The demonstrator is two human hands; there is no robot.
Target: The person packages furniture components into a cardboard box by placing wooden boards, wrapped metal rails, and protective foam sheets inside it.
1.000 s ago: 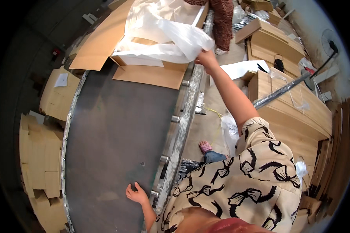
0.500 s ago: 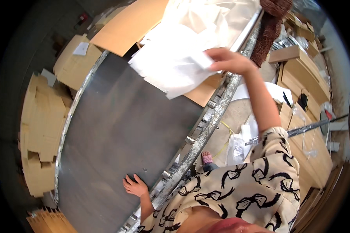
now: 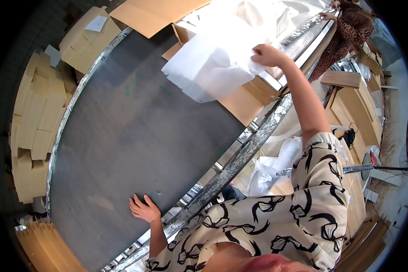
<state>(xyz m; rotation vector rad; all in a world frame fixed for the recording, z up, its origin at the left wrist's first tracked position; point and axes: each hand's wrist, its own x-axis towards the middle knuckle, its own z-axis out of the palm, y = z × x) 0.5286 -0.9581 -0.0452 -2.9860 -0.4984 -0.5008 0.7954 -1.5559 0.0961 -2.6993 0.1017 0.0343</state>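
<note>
hiding part of the carton (image 3: 264, 89), white sheeting (image 3: 204, 75) overhangs the belt (image 3: 154, 131).

"Own hands in view?"
"Two: one left hand (image 3: 145, 209), one right hand (image 3: 269, 56)."
"And the packing?"
"One open carton (image 3: 244, 106), at least one white sheet (image 3: 208, 72); its layers can't be counted."
"Larger things, then?"
"One dark surface (image 3: 136, 136), three cardboard stacks (image 3: 34, 113)."
"Anything smaller?"
"One white paper (image 3: 96, 23) on the uppermost stack, one black bundle (image 3: 350, 137)."
"Other people?"
"One co-worker (image 3: 349, 29)."

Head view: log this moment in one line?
left hand: open over dark table | right hand: gripping white sheet | cardboard box: open
</note>
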